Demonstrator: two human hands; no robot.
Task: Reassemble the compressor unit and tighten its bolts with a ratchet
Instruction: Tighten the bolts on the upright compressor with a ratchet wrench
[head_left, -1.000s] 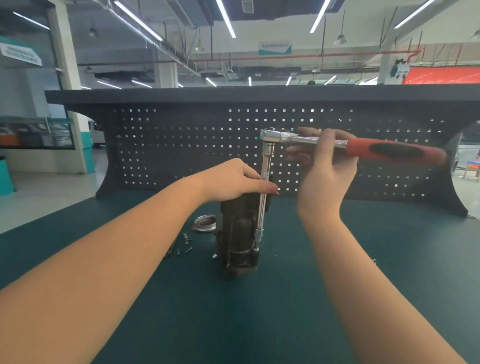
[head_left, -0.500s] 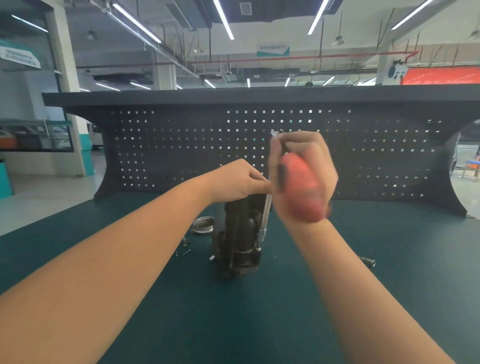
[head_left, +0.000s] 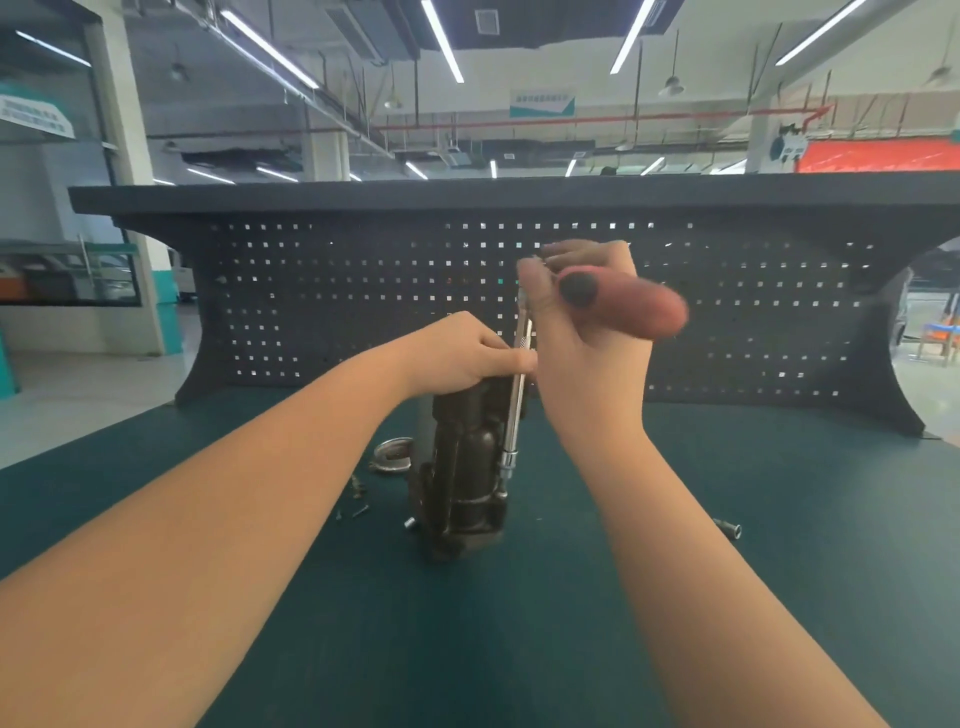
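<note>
Swung the ratchet handle (head_left: 631, 306) on round from pointing toward the camera half a second ago to angled out to the right, blurred, gripped in the right hand (head_left: 587, 332); a second ago lay level, pointing far right.

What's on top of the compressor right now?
The left hand rests on top of the compressor, fingers steadying the ratchet's extension bar beside it. The hand covers the top face, so any bolts there cannot be seen.
</note>
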